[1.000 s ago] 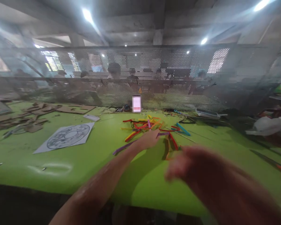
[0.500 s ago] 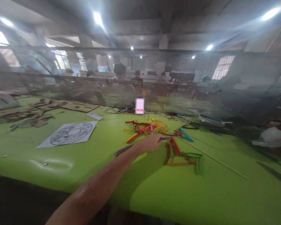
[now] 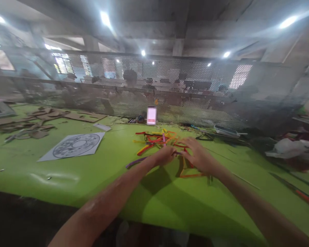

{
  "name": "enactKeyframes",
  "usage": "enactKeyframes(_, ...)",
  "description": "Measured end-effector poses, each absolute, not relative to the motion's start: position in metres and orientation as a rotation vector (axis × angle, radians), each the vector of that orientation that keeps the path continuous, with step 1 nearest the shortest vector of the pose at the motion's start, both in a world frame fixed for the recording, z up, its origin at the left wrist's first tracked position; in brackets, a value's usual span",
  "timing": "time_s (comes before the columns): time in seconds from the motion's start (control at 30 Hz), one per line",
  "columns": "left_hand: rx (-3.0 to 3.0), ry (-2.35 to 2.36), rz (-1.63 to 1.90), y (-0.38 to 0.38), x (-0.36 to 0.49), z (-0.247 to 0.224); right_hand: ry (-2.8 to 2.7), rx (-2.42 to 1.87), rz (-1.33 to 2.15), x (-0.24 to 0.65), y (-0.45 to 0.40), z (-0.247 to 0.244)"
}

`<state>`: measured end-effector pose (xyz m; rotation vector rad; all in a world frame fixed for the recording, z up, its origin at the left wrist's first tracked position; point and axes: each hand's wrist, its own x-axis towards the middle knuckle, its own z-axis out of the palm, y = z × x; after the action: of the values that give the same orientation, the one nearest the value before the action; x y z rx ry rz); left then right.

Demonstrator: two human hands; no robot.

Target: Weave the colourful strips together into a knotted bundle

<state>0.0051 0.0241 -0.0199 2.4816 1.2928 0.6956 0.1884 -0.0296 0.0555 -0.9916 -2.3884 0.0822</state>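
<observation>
My left hand [image 3: 165,155] is closed around a purple strip [image 3: 179,153], whose short end sticks out to the right of the fingers. Another purple strip length [image 3: 136,162] shows on the left, beyond my wrist. My right hand [image 3: 199,156] is at the strip's free end, thumb and fingers apart; whether it touches the strip is unclear. Behind my left hand lies a loose pile of red, yellow, orange and pink strips [image 3: 154,139]. Under and beside my right hand is a bent orange strip [image 3: 190,176], with part of the group hidden by the hand.
A printed paper with a ring pattern [image 3: 73,145] lies left on the green table [image 3: 113,185]. Brown cardboard scraps [image 3: 45,118] are farther left. A lit phone-like screen [image 3: 151,116] stands before the mesh partition [image 3: 170,96]. Right are a thin stick [image 3: 245,180] and scissors-like tool [image 3: 307,198].
My right hand has come in from the right, over the strips beside my left hand. My left hand stays closed on the purple strip. The view has shifted slightly.
</observation>
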Motion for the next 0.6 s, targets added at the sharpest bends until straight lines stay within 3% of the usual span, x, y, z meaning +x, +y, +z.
enactKeyframes(0.13, 2.501, 1.337, 0.544, 0.035, 0.009, -0.022, -2.575, -1.31, 0.251, 0.189, 0.028, 0.037)
enactKeyframes(0.3, 2.468, 1.404, 0.427, 0.056, 0.023, -0.012, -2.399, -1.343, 0.363, 0.193, 0.049, 0.02)
enactKeyframes(0.6, 2.448, 1.429, 0.624, 0.065, 0.034, -0.024, -2.125, -1.299, 0.559, 0.224, 0.065, -0.004)
